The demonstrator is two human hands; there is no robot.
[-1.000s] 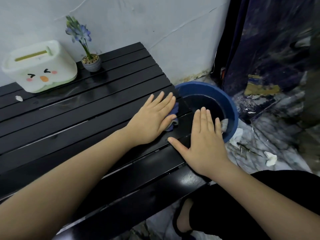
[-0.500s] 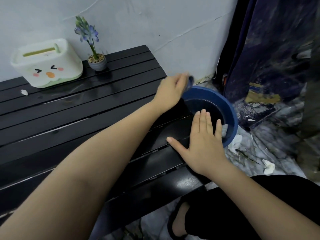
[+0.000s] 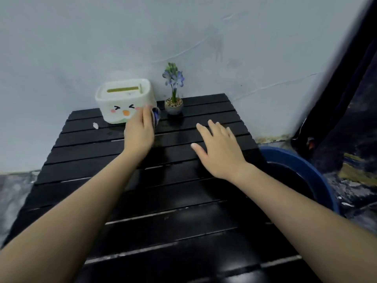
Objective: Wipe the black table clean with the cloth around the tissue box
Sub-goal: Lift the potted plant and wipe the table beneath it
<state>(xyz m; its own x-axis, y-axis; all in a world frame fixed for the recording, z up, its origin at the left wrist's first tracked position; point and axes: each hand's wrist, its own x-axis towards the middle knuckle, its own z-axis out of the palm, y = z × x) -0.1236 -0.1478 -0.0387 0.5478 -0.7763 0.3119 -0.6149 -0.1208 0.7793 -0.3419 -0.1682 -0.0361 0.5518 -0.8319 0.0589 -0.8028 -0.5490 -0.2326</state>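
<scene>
Beside the tissue box: the left hand (image 3: 139, 130) presses a blue cloth (image 3: 156, 117) against the box's right front corner, with only a fold of cloth showing past the fingers.
Cloth, handling: soft, limp and light by its crumpled look; probably damp, given the basin of water. It is best bunched under a flat palm so it does not drag loose over the slat gaps.
Tissue box (image 3: 124, 100): rounded white plastic shell with a slot on top and a printed cartoon face; it stands at the back of the surface against the wall. It looks light and likely to slide if nudged, so wiping close to it calls for a gentle push.
Surface (image 3: 183, 211): black slatted table, glossy, with narrow gaps between the slats that could catch the cloth; streaks of wet shine lie in front of the tissue box.
Right hand (image 3: 220, 148): fingers spread and relaxed, holding nothing, flat on or just over the slats to the right of the tissue box; I cannot tell whether it touches.
Flower pot (image 3: 173, 106): small grey pot with a purple bloom, just right of the tissue box; top-heavy and easily tipped.
Scrap (image 3: 95, 125): small white fleck on the slats, left of the tissue box.
Basin (image 3: 306, 170): blue plastic, on the floor far right of the tissue box.
</scene>
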